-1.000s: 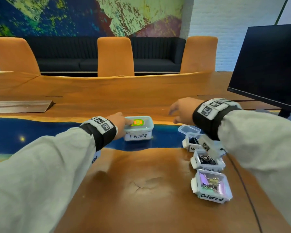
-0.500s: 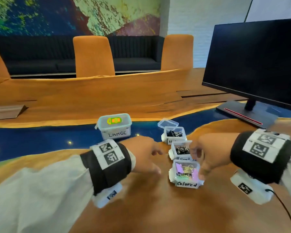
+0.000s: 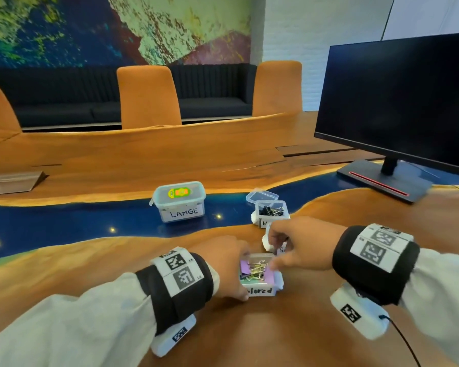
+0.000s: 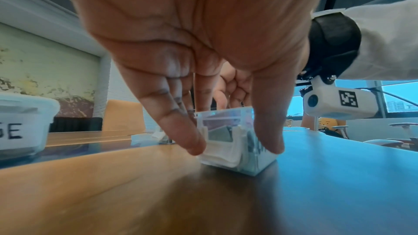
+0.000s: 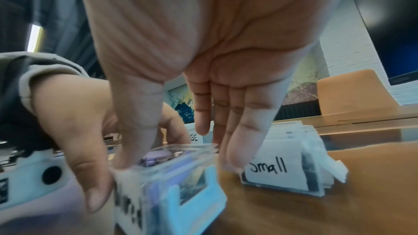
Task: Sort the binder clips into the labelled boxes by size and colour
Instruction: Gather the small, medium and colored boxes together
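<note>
A small clear box labelled "Colored" (image 3: 263,291) holds purple and gold binder clips near me on the table. My left hand (image 3: 243,276) grips its left side, thumb in front and fingers behind, as the left wrist view shows around the box (image 4: 221,137). My right hand (image 3: 274,250) takes its right side: the thumb (image 5: 133,149) sits on the front corner, and the fingers (image 5: 237,149) reach down between this box (image 5: 192,185) and the "Small" box (image 5: 269,169). The right hand mostly hides the Small box (image 3: 282,249) in the head view.
A lidded box marked LARGE (image 3: 180,205) stands farther back on the blue strip. Right of it is an open box of black clips (image 3: 272,211) with its lid (image 3: 261,194) behind. A monitor (image 3: 398,102) on its base (image 3: 387,181) fills the right. Orange chairs line the far side.
Both hands have drawn back from the LARGE box toward me and closed in on the Colored box. The view has swung right, bringing the monitor in.
</note>
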The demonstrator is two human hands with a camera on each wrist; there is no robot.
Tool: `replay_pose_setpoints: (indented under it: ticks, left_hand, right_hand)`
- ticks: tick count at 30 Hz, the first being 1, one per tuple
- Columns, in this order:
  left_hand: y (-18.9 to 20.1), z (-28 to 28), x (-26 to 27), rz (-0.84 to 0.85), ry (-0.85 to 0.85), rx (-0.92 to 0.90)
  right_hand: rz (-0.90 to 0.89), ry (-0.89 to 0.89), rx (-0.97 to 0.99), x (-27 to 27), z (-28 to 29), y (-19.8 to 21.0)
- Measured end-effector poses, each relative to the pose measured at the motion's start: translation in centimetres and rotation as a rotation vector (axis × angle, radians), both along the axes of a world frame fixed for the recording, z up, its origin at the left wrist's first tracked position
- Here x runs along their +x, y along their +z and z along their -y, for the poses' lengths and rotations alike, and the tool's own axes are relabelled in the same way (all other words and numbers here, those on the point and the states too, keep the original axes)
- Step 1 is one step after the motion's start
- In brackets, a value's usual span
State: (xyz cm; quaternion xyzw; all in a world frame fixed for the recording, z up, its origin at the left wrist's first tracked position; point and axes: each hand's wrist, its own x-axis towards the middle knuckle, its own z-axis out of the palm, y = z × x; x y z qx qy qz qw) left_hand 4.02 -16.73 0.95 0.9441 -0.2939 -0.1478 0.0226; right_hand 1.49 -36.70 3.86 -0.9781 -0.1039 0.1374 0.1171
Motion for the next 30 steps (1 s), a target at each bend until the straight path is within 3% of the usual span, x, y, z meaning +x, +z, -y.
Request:
replay_pose_setpoints:
  ticks: [6, 9, 13, 16, 20, 26, 30]
  left_hand:
    - [0.4, -3.3, 2.5, -0.009, 0.091, 0.057]
    - [0.6, -4.6, 3.9, 0.028, 0.113, 0.085]
    - [0.3, -5.9, 5.3, 0.036, 0.146, 0.102]
    - [-0.2, -6.5, 6.0, 0.024, 0.165, 0.096]
    - [-0.4, -6.5, 6.5, 0.012, 0.176, 0.086]
    - [-0.3, -6.1, 6.7, 0.024, 0.153, 0.108]
    - [-0.4, -6.1, 6.7, 0.024, 0.151, 0.109]
  right_hand:
    - [0.236, -0.143, -0.047, 7.7, 2.7, 1.6]
    - [0.157, -0.198, -0.195, 13.1, 4.2, 1.5]
    - [0.064, -0.168, -0.228, 17.4, 5.2, 1.1]
    - [-0.110, -0.098, -0.369, 18.3, 4.6, 0.5]
    - [-0.190, -0.185, -0.432, 19.1, 5.6, -1.1]
    - [-0.043, -0.243, -0.397, 17.6, 8.4, -2.0]
    - [-0.046, -0.209, -0.361, 16.8, 8.7, -2.8]
